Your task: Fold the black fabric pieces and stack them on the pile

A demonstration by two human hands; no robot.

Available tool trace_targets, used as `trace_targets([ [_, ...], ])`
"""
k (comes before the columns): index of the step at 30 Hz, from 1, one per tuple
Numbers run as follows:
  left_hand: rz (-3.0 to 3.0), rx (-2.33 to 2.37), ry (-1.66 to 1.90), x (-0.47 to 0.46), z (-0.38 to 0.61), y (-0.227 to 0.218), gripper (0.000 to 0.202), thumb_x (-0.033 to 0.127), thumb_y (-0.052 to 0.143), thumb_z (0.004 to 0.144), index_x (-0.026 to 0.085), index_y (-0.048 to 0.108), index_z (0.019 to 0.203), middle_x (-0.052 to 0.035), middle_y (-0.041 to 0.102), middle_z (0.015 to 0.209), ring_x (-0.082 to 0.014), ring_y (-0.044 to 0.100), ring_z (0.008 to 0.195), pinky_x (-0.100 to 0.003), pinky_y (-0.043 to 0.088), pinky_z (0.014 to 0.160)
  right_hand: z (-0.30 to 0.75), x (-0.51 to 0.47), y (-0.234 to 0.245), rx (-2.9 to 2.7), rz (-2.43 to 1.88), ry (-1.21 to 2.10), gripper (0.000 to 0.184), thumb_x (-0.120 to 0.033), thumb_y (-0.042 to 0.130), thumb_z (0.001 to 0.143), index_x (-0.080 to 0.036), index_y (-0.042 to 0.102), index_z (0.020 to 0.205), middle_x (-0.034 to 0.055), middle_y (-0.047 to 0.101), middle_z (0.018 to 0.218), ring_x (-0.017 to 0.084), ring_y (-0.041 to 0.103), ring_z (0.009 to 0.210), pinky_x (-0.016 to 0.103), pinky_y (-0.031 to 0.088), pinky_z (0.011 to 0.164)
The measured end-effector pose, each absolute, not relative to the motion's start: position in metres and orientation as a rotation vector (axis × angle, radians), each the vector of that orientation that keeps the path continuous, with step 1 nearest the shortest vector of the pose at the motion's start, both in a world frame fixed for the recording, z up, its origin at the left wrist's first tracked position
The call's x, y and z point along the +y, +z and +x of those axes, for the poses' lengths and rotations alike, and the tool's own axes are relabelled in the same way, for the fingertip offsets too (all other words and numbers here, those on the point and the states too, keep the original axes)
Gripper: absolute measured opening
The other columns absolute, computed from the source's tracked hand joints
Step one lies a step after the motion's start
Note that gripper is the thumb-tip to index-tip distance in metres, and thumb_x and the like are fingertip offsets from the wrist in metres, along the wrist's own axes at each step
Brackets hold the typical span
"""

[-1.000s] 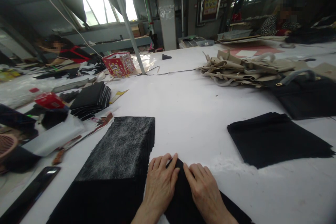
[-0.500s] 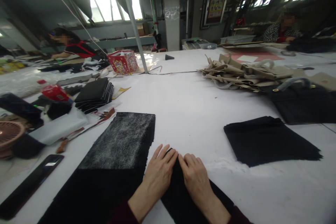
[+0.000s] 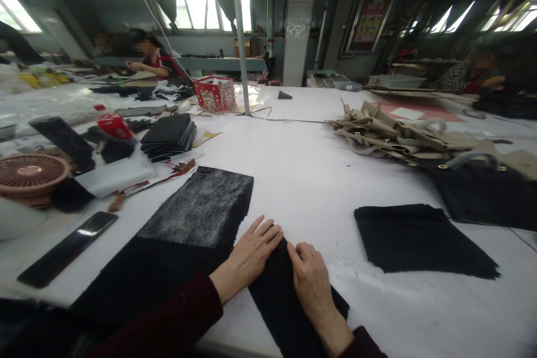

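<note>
A folded strip of black fabric [image 3: 274,296] lies on the white table in front of me, running from under my hands toward the near edge. My left hand [image 3: 251,251] rests flat over its far end, fingers stretched out along the left side. With fingers curled, my right hand [image 3: 310,277] presses on the strip's right side, index finger and thumb at the fabric. To the left is a thick stack of black fabric pieces [image 3: 201,207] with a speckled grey patch on top. Another black fabric stack [image 3: 419,240] lies to the right.
On the left are a phone [image 3: 69,246], a brown fan [image 3: 33,173], a red-capped bottle [image 3: 113,123] and a dark folded pile [image 3: 168,134]. A beige fabric heap [image 3: 394,131] and a black bag [image 3: 482,190] lie right. A pole [image 3: 240,39] rises behind; two co-workers sit farther off.
The view has shifted, so most things sit farther right. My right hand has slid slightly toward me along the strip, leaving a wider gap between the hands. The left co-worker is more upright.
</note>
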State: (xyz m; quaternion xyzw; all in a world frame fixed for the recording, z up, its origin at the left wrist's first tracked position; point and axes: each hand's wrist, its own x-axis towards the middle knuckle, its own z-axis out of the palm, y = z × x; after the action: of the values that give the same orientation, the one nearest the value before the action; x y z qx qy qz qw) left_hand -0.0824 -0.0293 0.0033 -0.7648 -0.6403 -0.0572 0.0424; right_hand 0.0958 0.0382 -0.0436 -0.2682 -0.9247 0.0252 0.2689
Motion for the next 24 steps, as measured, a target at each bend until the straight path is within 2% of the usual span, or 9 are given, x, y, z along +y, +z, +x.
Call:
trace_targets([
  [5, -2.362, -1.909, -0.089, -0.027, -0.080, -0.002, 0.053, 0.012, 0.048, 0.087, 0.018, 0.042, 0.140, -0.0069, 0.057, 0.127, -0.0212, 0.041, 0.130, -0.040, 0.014, 0.119, 0.106, 0.036, -0.046, -2.490, -0.722, 0.072, 0.032, -0.005, 0.040, 0.093, -0.012, 0.060, 0.118, 0.0072, 0.054, 0.087, 0.020, 0.048, 0.081, 0.032, 0.040, 0.073],
  [12, -2.386, -1.842, -0.011, -0.029, -0.080, -0.005, 0.057, 0.014, 0.054, 0.086, 0.024, 0.042, 0.140, -0.0065, 0.052, 0.130, -0.0235, 0.038, 0.131, -0.043, 0.010, 0.119, 0.122, 0.033, -0.048, -2.508, -0.727, 0.070, 0.032, -0.006, 0.042, 0.093, -0.012, 0.060, 0.118, 0.0070, 0.053, 0.088, 0.020, 0.047, 0.081, 0.033, 0.040, 0.073],
  [18, -2.452, -1.785, 0.008, -0.027, -0.077, -0.002, 0.058, 0.013, 0.050, 0.087, 0.019, 0.038, 0.143, -0.0062, 0.053, 0.129, -0.0221, 0.042, 0.126, -0.039, 0.013, 0.118, 0.134, 0.029, -0.044, -2.514, -0.749, 0.117, 0.030, -0.006, 0.043, 0.093, -0.014, 0.061, 0.116, 0.0061, 0.053, 0.087, 0.020, 0.046, 0.081, 0.033, 0.039, 0.073],
  [24, -2.446, -1.740, 0.067, -0.027, -0.071, -0.001, 0.070, 0.010, 0.050, 0.087, 0.028, 0.026, 0.150, -0.0059, 0.052, 0.128, -0.0216, 0.042, 0.126, -0.043, 0.016, 0.118, 0.146, 0.025, -0.040, -2.513, -0.767, 0.154, 0.028, -0.008, 0.042, 0.095, -0.014, 0.061, 0.115, 0.0063, 0.053, 0.088, 0.020, 0.046, 0.082, 0.033, 0.039, 0.074],
])
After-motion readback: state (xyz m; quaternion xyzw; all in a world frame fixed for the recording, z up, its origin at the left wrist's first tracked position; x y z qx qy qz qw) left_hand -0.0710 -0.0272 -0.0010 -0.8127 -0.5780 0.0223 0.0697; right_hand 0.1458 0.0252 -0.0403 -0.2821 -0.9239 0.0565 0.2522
